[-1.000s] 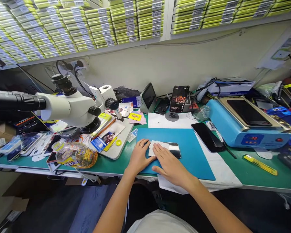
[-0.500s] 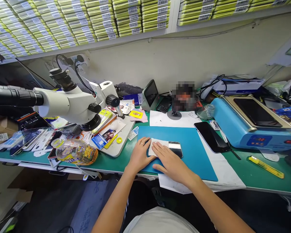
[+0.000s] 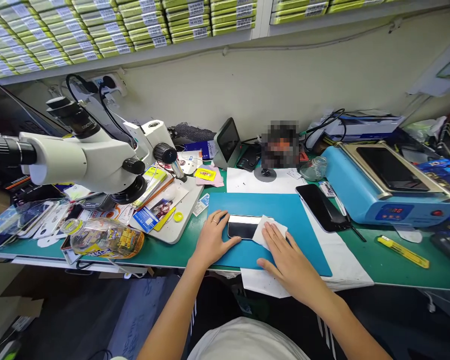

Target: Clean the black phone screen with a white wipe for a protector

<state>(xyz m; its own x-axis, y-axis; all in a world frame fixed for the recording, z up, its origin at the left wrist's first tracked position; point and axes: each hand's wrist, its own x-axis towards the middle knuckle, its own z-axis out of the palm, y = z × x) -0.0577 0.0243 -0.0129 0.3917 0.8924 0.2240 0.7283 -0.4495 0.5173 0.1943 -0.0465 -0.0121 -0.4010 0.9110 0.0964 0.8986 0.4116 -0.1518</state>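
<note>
A: Where's the phone?
B: The phone [image 3: 243, 228] lies flat on the blue mat [image 3: 302, 222], its long side running left to right. A white wipe [image 3: 261, 232] covers its right end.

A: Any brand on it?
B: None that I can read; the visible surface is just dark, with a bright reflection along its far edge.

A: And the grip?
B: The left hand [image 3: 211, 239] sits at the phone's left end, thumb spread away from the fingers, thumb against the near edge and fingertips by the far corner. Whether it squeezes, I cannot tell. The right hand [image 3: 290, 257] isn't closed: its fingers lie extended over the wipe, thumb held apart.

A: What writing is around them?
B: Right of the mat, the blue machine [image 3: 354, 192] has red digits glowing on its panel, perhaps 88, too blurred to be sure. On the left, the clear bottle [image 3: 107, 237] wears a colourful printed label I can't make out. The yellow packet [image 3: 205, 174] beyond the mat carries red lettering, also illegible. Up on the shelf, the yellow-green packages [image 3: 146, 22] bear white labels with bar codes and tiny print.
</note>
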